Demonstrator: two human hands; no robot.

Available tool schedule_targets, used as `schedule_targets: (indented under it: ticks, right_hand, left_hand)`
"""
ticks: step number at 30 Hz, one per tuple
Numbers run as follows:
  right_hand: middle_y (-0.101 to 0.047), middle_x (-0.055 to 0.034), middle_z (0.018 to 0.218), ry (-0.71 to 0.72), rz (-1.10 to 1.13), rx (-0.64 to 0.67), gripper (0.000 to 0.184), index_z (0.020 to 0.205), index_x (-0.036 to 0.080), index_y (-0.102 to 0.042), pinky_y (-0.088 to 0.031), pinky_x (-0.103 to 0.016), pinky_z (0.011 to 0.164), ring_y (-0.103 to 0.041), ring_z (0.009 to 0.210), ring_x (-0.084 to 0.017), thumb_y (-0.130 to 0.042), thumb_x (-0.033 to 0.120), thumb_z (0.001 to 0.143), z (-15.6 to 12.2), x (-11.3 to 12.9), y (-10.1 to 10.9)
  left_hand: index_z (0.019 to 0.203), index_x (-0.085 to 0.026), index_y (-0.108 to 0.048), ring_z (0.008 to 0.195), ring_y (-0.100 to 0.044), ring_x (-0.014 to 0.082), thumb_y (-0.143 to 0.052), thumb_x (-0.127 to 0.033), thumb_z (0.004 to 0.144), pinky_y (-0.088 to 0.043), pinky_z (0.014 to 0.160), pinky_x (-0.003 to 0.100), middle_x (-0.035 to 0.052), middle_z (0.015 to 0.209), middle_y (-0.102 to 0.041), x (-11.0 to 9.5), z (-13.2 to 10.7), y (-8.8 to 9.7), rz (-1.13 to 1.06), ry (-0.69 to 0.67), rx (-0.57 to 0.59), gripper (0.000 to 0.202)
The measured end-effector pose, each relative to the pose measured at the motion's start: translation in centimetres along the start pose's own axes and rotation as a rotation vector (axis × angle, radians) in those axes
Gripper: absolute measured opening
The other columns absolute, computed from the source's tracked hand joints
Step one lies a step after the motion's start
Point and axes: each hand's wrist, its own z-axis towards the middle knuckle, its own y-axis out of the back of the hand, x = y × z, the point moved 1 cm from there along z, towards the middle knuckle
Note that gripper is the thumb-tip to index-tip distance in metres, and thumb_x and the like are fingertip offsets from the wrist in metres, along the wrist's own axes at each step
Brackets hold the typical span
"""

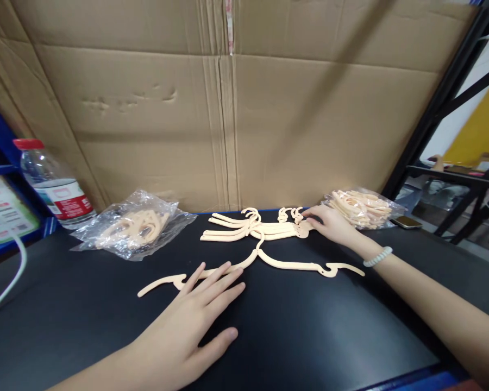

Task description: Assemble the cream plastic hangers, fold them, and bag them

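Observation:
A cream plastic clothes hanger [287, 265] lies spread on the black table, its hook pointing away from me. My left hand [199, 309] rests flat with fingers apart, the fingertips over the hanger's left arm. Beyond it lie a stack of cream hanger arms [224, 235] and several curved hooks [251, 215]. At the right end of the stack, my right hand [330, 222] reaches in with bent fingers, thumb apart from the forefinger. Its fingertips are beside small cream hook pieces [284, 215]; contact is hard to make out.
A clear bag of cream parts [136, 231] sits at the left, another bag of parts [356, 206] at the right. A red-capped bottle [61, 190] and a white cable [14, 277] are far left. Cardboard [155, 125] walls the back. A dark flat object [407, 222] lies far right.

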Motion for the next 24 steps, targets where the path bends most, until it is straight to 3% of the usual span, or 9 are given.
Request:
schedule_targets:
  ticks: [3,9,24]
  right_hand:
    - [-0.068,-0.0114,0.108,0.074,-0.009,0.066,0.028,0.107,0.014,-0.067,-0.049,-0.042,0.092,-0.061,0.102,-0.025,-0.043,0.017,0.092,0.0,0.0,-1.2]
    - [-0.065,-0.0167,0.116,0.119,-0.045,0.136,0.042,0.121,0.011,-0.061,-0.049,-0.045,0.092,-0.057,0.109,-0.029,-0.039,0.004,0.087,0.2,0.2,-3.0]
    - [-0.071,-0.0081,0.098,0.144,0.036,0.051,0.037,0.103,0.02,-0.071,-0.053,-0.041,0.085,-0.061,0.094,-0.025,-0.044,0.003,0.083,0.5,-0.8,-4.0]
  left_hand:
    - [0.142,-0.031,-0.04,0.14,-0.031,0.0304,-0.046,-0.032,0.094,-0.015,0.114,0.06,0.0042,0.152,-0.036,-0.1,0.0,0.1,0.036,-0.012,0.023,0.049]
    - [0.139,-0.03,-0.045,0.138,-0.035,0.0284,-0.047,-0.032,0.093,-0.019,0.115,0.057,0.0043,0.15,-0.04,-0.3,-0.3,-0.6,0.076,-0.014,-0.101,0.046]
    - [0.141,-0.031,-0.043,0.14,-0.031,0.0322,-0.047,-0.033,0.094,-0.019,0.112,0.062,0.0053,0.151,-0.038,-0.3,0.0,0.4,0.012,-0.006,0.043,0.048]
